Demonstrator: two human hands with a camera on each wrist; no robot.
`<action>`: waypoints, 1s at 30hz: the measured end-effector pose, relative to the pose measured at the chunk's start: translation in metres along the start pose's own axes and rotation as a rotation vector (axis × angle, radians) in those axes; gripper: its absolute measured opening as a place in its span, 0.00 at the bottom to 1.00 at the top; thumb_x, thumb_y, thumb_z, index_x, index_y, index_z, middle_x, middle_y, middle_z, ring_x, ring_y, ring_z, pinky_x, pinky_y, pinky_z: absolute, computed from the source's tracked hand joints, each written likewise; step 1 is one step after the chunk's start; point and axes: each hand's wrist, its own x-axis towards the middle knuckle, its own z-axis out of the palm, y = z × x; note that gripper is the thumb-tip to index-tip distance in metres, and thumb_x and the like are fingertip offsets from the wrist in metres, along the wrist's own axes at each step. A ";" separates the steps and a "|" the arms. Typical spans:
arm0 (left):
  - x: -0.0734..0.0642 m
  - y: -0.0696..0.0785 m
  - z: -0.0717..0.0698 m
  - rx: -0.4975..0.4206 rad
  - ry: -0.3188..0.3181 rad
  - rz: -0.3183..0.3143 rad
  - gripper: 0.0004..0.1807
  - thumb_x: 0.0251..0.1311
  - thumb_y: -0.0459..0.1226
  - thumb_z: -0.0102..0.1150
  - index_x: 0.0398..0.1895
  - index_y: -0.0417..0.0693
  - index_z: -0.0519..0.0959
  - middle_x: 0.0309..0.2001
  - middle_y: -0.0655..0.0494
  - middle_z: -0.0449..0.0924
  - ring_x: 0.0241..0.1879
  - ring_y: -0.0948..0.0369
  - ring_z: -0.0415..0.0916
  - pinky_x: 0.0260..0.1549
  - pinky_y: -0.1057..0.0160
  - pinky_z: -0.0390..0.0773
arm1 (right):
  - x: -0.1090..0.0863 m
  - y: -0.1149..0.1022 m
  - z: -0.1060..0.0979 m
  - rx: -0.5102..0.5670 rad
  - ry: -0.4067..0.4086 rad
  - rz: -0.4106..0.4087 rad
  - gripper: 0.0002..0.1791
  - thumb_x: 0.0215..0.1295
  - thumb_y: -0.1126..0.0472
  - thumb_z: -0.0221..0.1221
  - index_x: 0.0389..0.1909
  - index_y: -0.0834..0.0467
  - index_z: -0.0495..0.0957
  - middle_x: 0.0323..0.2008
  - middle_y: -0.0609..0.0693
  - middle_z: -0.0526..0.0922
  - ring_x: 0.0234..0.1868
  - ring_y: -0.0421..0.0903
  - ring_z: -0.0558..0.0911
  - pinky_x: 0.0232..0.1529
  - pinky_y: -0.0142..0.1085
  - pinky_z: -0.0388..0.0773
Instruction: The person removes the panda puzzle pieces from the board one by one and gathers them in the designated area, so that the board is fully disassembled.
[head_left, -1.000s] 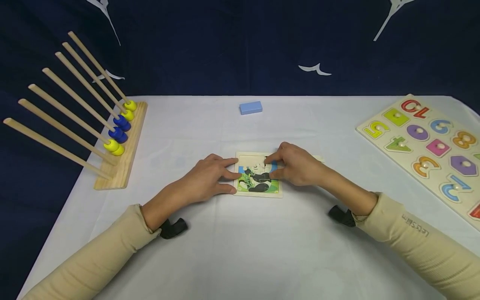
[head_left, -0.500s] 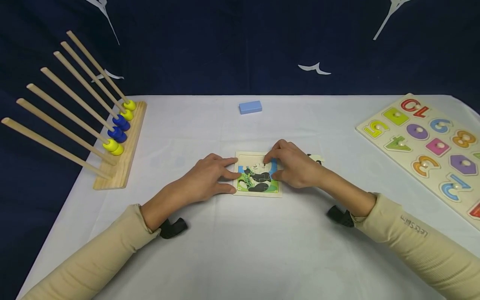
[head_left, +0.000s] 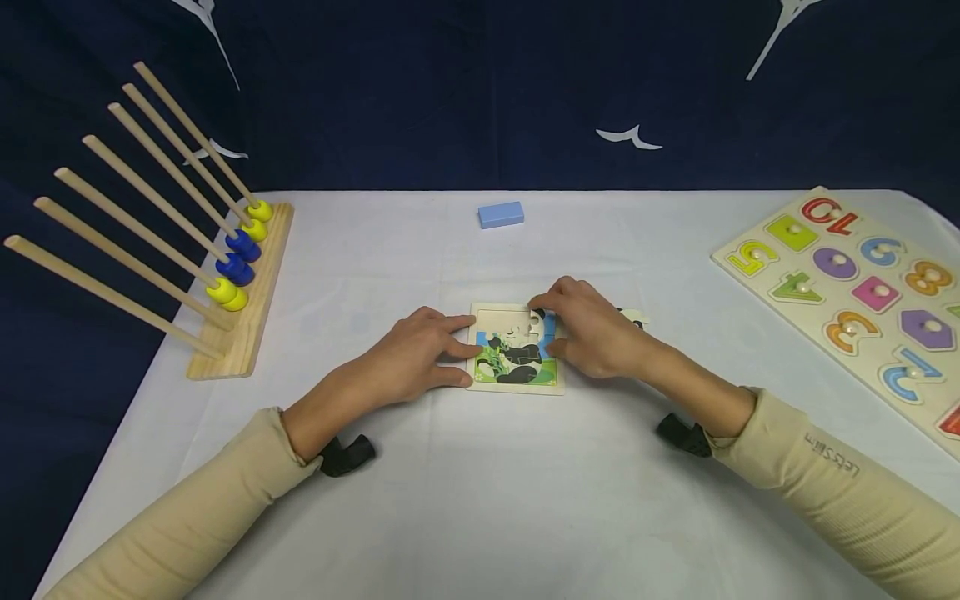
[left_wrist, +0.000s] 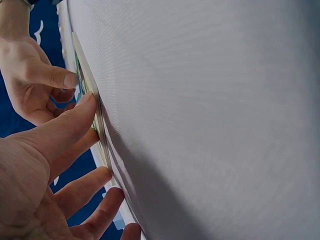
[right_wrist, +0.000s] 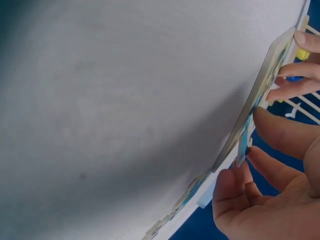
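A small wooden panda jigsaw puzzle lies on the white table, its lower part filled and bare wood showing at the upper left. My left hand rests along its left edge with fingers and thumb extended, steadying the frame. At the upper right corner, my right hand pinches a puzzle piece with blue and a black patch. The right wrist view shows this puzzle piece tilted up from the board between the fingers, with the thumb at the board's edge.
Loose puzzle pieces lie just beyond my right hand, partly hidden by it. A blue block sits at the back. On the left stands a wooden peg rack with yellow and blue beads; a number-and-shape board lies at right.
My right fingers have shifted slightly at the puzzle's upper right corner, and more of the held puzzle piece, including its black patch, now shows. The left hand stays in place.
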 end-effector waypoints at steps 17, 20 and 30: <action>0.000 0.000 -0.001 -0.002 0.015 0.030 0.24 0.58 0.43 0.71 0.58 0.49 0.82 0.71 0.46 0.65 0.63 0.45 0.64 0.60 0.45 0.65 | 0.002 0.001 0.001 -0.032 0.061 -0.006 0.23 0.58 0.76 0.62 0.56 0.65 0.78 0.42 0.58 0.76 0.43 0.53 0.70 0.48 0.45 0.68; 0.000 0.000 -0.001 -0.003 0.013 0.025 0.23 0.58 0.42 0.71 0.58 0.49 0.82 0.71 0.47 0.65 0.64 0.45 0.64 0.60 0.44 0.65 | 0.002 0.002 0.001 -0.050 0.060 -0.011 0.22 0.59 0.76 0.61 0.57 0.67 0.78 0.43 0.59 0.76 0.43 0.52 0.70 0.47 0.45 0.69; 0.000 0.000 0.001 0.001 0.015 0.030 0.24 0.58 0.42 0.71 0.58 0.49 0.82 0.71 0.47 0.65 0.64 0.45 0.63 0.60 0.43 0.64 | -0.001 0.005 -0.005 -0.009 0.077 -0.021 0.24 0.59 0.76 0.60 0.59 0.68 0.75 0.44 0.59 0.78 0.45 0.54 0.73 0.49 0.48 0.70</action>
